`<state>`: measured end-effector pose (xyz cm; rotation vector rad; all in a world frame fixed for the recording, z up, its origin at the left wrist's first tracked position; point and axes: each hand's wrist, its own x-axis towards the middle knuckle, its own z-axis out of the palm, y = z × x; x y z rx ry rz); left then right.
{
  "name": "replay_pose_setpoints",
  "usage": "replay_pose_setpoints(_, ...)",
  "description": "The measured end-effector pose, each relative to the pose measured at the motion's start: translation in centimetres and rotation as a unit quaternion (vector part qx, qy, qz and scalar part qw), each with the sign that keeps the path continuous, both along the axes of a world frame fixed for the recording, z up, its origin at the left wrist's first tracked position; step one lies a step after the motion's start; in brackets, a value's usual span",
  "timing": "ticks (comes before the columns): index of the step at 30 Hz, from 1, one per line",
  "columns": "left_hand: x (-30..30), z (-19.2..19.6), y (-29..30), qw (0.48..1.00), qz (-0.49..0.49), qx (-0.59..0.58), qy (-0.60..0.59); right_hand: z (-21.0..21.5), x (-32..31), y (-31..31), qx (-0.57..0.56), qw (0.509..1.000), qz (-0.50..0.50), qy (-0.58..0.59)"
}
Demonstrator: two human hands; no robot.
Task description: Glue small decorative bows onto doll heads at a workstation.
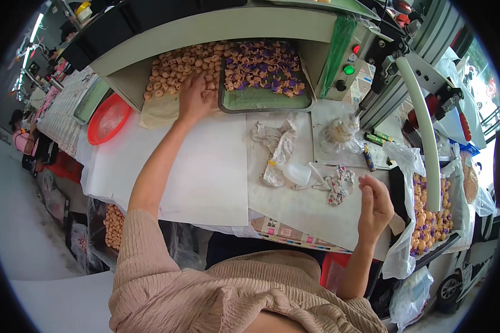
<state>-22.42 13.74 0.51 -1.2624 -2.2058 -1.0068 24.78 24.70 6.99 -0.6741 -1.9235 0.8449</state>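
Tan little pieces (178,69) lie heaped at the desk's (205,177) far edge; my left hand (194,100) rests flat on them, my right hand (375,208) hovers loosely curled, empty

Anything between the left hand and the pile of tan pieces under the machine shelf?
Nothing visible. The left hand already rests on the near edge of the pile of tan pieces. The green tray sits beside it, to the right, out of the way.

A loose heap of small tan, rounded pieces (179,67) lies at the far left of the desk, spilling over a beige sheet, just left of a green tray; the outstretched left hand (195,100) rests on its near edge.
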Motion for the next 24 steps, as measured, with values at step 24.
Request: replay_pose_setpoints(24,-7.0,0.9,-1.5,0.987,-0.042,-0.129,0.083,2.6,-5.1,-5.4,-0.022,0.994,0.094,-0.056)
